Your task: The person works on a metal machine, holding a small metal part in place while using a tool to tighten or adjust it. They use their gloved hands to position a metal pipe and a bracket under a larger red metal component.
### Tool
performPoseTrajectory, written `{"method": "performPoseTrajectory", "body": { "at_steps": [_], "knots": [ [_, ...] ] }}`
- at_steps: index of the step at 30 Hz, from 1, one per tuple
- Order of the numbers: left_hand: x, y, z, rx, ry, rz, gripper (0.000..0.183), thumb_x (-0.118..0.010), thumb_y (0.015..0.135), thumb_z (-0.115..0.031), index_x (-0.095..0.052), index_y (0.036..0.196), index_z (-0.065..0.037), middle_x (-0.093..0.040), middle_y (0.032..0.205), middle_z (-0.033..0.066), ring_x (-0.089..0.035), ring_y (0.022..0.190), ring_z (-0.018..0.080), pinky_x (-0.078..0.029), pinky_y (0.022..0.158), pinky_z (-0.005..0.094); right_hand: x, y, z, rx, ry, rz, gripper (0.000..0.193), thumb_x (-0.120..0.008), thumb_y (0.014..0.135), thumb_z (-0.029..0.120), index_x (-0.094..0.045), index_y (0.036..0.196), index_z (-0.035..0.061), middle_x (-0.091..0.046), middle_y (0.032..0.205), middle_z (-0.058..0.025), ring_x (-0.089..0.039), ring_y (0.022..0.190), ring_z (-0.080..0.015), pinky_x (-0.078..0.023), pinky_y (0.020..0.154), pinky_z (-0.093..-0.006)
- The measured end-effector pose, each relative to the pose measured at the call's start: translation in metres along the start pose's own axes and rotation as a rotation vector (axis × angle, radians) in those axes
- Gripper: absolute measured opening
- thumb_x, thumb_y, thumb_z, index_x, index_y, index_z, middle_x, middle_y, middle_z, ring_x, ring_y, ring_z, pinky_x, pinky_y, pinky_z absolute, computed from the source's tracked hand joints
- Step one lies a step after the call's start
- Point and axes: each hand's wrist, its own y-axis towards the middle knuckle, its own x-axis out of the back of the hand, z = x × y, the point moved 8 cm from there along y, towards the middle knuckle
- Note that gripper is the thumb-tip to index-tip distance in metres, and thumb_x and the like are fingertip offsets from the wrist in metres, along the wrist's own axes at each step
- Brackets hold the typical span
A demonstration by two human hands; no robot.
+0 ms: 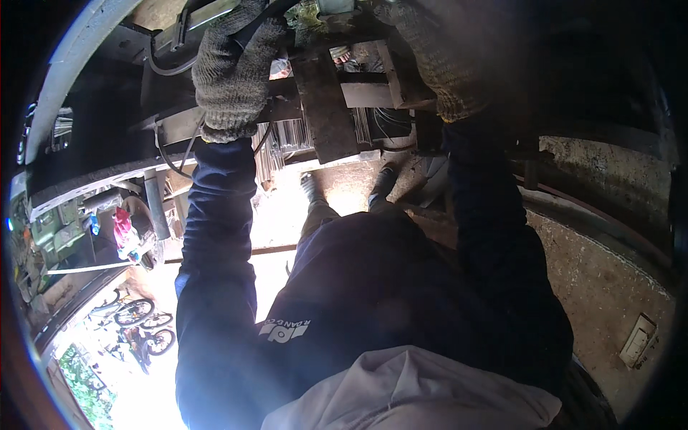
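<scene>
Head view: the grey-knit-gloved left hand [231, 79] clasps a dark, curved rod [271, 13]. A pale metal block [335, 6] lies between it and the gloved right hand [436, 61], whose grip I cannot tell.

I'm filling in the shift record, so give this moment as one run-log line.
Left hand: gloved, at dark curved bar | right hand: gloved, near pale metal block | grips: unclear | bicycles: lower left

lower-left glare — hazy upper-right shadow
</scene>
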Motion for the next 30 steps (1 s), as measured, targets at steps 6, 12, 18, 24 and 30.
{"method": "performPoseTrajectory", "body": {
  "at_steps": [6,12,18,24,30],
  "knots": [
    [-0.007,-0.008,-0.002,0.083,-0.270,0.043,0.032,-0.070,0.097,-0.007,-0.067,0.129,-0.001,-0.073,0.122,0.0157,-0.074,0.102,0.0220,-0.058,0.090,0.0308,-0.003,-0.003,0.008,-0.028,0.001,-0.003,0.039,-0.061,0.104,0.009,-0.055,0.140,-0.0067,-0.064,0.125,-0.0147,-0.064,0.109,-0.0179,-0.053,0.097,-0.0290],
    [-0.006,-0.004,-0.005,0.153,-0.149,0.060,0.033,-0.068,0.098,-0.005,-0.066,0.131,0.000,-0.076,0.113,0.0152,-0.075,0.097,0.0208,-0.059,0.086,0.0307,0.001,0.002,-0.004,-0.070,0.112,-0.026,0.038,-0.062,0.104,0.008,-0.056,0.139,-0.0066,-0.063,0.126,-0.0148,-0.064,0.111,-0.0186,-0.053,0.098,-0.0296],
    [-0.003,-0.006,-0.002,0.051,-0.141,0.031,0.033,-0.071,0.097,-0.009,-0.068,0.129,0.000,-0.077,0.106,0.0123,-0.075,0.089,0.0167,-0.059,0.082,0.0286,-0.001,0.002,-0.002,0.014,-0.027,-0.014,0.037,-0.062,0.104,0.010,-0.057,0.137,-0.0055,-0.064,0.126,-0.0134,-0.064,0.109,-0.0181,-0.054,0.098,-0.0304],
    [-0.005,-0.006,-0.001,0.161,-0.084,0.034,0.031,-0.073,0.097,-0.011,-0.070,0.126,-0.002,-0.077,0.106,0.0109,-0.074,0.088,0.0146,-0.058,0.079,0.0276,0.001,0.000,0.003,0.054,-0.061,0.026,0.035,-0.061,0.105,0.009,-0.058,0.137,-0.0033,-0.066,0.117,-0.0099,-0.063,0.102,-0.0136,-0.053,0.091,-0.0276],
    [-0.002,-0.003,0.001,0.098,-0.034,0.043,0.030,-0.074,0.096,-0.012,-0.070,0.125,-0.002,-0.077,0.107,0.0102,-0.074,0.088,0.0132,-0.058,0.076,0.0257,0.000,0.001,0.014,0.090,-0.104,0.025,0.034,-0.061,0.104,0.008,-0.059,0.137,-0.0024,-0.065,0.109,-0.0055,-0.060,0.094,-0.0102,-0.051,0.084,-0.0252]
  ]
}}
